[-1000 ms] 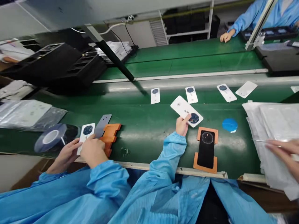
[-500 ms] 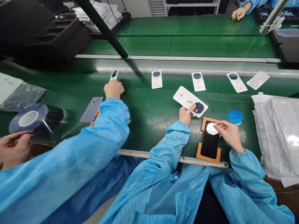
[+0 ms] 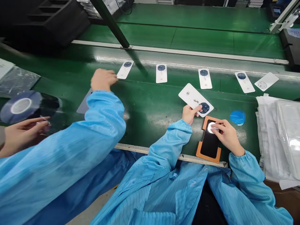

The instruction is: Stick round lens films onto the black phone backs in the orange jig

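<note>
Near the centre right, my left hand (image 3: 191, 114) pinches a white panel (image 3: 190, 93) by its end with the dark round camera area. The panel is tilted above the green surface. My right hand (image 3: 226, 135) is over an orange fixture (image 3: 203, 154) that frames a black plate (image 3: 210, 142). Its fingertips are closed on a white round piece (image 3: 210, 127) at the top of the black plate. A blue round film (image 3: 237, 117) lies just behind my right hand.
Five white panels, one of them (image 3: 161, 73), lie along the back. A co-worker's arms (image 3: 103, 103) reach in at left, near a film roll (image 3: 22, 106). White sheets and a clear tray (image 3: 290, 131) are stacked at right. A dark post (image 3: 112, 26) rises behind.
The view has shifted slightly. My right fingers have moved further over the white round piece. The co-worker's far hand has let go of a panel at the back and drawn left.
</note>
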`<act>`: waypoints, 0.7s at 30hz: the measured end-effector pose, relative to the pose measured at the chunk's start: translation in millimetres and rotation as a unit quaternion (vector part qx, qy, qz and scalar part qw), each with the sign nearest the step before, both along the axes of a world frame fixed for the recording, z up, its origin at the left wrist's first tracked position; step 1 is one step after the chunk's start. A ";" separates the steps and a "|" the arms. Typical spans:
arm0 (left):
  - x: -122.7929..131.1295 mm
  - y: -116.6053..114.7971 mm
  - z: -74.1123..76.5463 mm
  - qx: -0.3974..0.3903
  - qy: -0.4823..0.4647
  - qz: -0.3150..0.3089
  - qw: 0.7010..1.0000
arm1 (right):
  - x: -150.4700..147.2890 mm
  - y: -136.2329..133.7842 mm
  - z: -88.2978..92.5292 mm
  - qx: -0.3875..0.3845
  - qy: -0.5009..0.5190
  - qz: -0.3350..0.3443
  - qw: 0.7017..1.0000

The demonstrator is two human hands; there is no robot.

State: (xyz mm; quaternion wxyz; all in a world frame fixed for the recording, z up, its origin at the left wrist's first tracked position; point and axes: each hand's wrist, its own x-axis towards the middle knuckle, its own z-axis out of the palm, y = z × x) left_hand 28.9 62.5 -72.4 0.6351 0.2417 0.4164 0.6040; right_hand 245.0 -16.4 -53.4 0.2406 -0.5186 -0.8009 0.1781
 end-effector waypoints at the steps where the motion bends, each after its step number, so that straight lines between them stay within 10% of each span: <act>1: 0.4 -0.3 0.4 -0.003 -0.003 0.002 1.000 | 1.2 0.9 1.1 0.000 0.003 0.008 1.000; 10: 17.9 -20.0 10.9 0.011 0.028 0.019 0.999 | -38.7 16.6 30.9 0.081 0.161 -0.068 0.981; 21: 33.0 -44.0 2.2 0.134 0.163 -0.037 0.977 | -57.1 31.8 23.2 0.197 0.131 -0.167 0.957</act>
